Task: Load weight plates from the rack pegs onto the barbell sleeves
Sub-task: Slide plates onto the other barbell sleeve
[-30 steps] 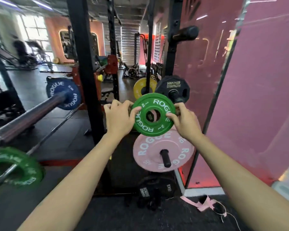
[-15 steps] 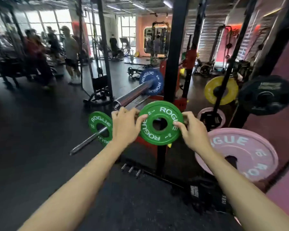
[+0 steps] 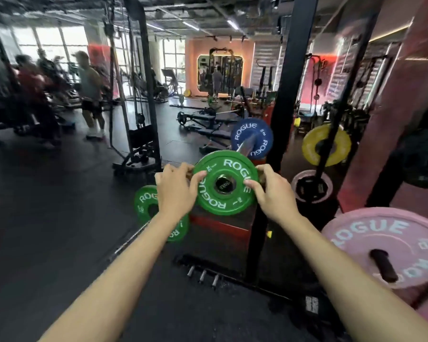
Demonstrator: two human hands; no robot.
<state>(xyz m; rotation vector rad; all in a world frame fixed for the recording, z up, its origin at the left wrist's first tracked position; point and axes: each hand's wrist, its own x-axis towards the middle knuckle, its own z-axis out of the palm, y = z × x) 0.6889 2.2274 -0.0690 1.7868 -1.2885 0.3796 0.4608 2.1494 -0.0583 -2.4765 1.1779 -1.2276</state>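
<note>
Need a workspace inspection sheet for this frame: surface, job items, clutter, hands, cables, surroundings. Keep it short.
Surface: dark rubber floor, no table.
Job's things: green plate held upright, its hole lined up with the barbell sleeve end; whether it is on the sleeve yet cannot be told. Blue plate further along the bar. Second green plate on a lower bar. Pink plate on a rack peg; yellow plate behind the rack.
Clutter: three short pins at the rack base.
Hands: left hand and right hand grip the green plate's opposite edges.
Cables: nothing seen near the work.
Surroundings: black rack upright, cable machine, blurred people at left.
</note>
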